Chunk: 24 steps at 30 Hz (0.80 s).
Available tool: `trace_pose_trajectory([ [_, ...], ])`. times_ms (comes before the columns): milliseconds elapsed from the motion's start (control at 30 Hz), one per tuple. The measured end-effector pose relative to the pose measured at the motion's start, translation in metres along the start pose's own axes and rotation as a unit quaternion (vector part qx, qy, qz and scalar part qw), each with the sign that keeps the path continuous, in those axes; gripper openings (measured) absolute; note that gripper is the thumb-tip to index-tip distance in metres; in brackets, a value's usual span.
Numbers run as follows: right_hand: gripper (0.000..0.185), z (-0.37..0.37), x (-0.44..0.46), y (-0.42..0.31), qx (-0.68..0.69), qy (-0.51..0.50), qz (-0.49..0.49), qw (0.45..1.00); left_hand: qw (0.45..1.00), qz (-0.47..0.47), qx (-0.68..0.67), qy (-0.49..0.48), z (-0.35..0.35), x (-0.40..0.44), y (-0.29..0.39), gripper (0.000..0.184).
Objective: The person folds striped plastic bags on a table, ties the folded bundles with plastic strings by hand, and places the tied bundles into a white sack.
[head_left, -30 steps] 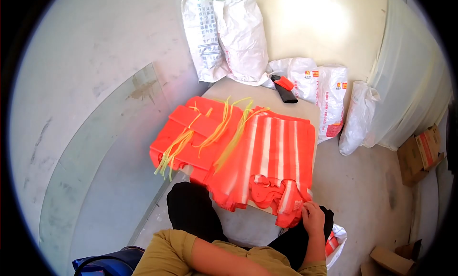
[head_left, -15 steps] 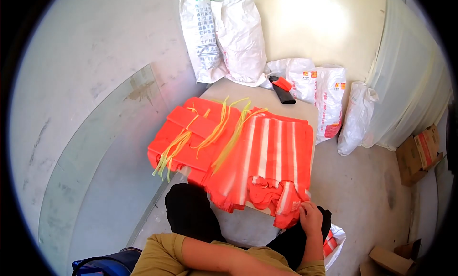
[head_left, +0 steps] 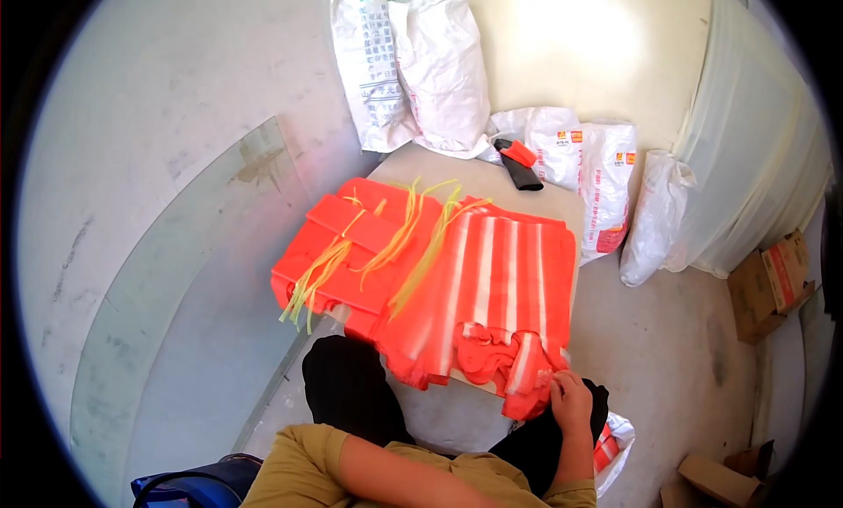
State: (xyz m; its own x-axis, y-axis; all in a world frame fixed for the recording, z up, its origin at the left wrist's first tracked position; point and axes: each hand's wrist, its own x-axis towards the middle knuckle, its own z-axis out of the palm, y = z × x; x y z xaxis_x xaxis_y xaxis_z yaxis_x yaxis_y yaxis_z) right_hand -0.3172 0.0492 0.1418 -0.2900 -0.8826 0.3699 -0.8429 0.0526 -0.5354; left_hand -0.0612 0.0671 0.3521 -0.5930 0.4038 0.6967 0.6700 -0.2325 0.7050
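Orange-red cloth with white stripes (head_left: 511, 271) lies over the front right of a low table (head_left: 536, 202), its near edge bunched and hanging over. My right hand (head_left: 571, 398) pinches the hanging corner of this cloth by my knee. Folded plain orange-red cloth (head_left: 303, 260) lies on the left of the table, touching the striped cloth. Yellow and orange strings (head_left: 325, 271) lie loose across both. My left forearm crosses my lap toward the lower right, and the left hand is out of the frame.
White sacks (head_left: 443, 69) stand behind the table, more (head_left: 606, 187) at its right. A black roll with a red piece (head_left: 522, 167) lies at the back edge. An open white bag (head_left: 617, 446) is beside my right knee. Cardboard boxes (head_left: 757, 297) and a blue bag (head_left: 189, 483) sit on the floor.
The whole view has shifted very slightly to the left. My right hand keeps its grip on the cloth corner, and the cloths lie as before.
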Motion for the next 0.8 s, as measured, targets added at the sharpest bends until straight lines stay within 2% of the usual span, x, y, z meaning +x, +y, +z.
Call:
trace_pose_trajectory([
  [433,0.013,0.001,0.001,-0.001,-0.004,-0.002,-0.008,1.0,0.999,-0.029,0.027,-0.023,-0.021,-0.018,0.02,0.037],
  [600,0.014,-0.001,0.001,-0.002,-0.006,-0.008,-0.006,1.0,0.999,-0.044,0.013,-0.028,-0.027,-0.022,0.029,0.038],
  [700,0.014,-0.001,0.001,-0.002,-0.011,-0.009,-0.004,1.0,1.0,0.013,0.001,0.013,-0.018,-0.026,0.019,0.039],
  [800,0.014,-0.001,0.002,-0.003,-0.012,-0.018,-0.001,1.0,0.999,-0.01,-0.05,-0.016,-0.016,-0.019,0.024,0.042],
])
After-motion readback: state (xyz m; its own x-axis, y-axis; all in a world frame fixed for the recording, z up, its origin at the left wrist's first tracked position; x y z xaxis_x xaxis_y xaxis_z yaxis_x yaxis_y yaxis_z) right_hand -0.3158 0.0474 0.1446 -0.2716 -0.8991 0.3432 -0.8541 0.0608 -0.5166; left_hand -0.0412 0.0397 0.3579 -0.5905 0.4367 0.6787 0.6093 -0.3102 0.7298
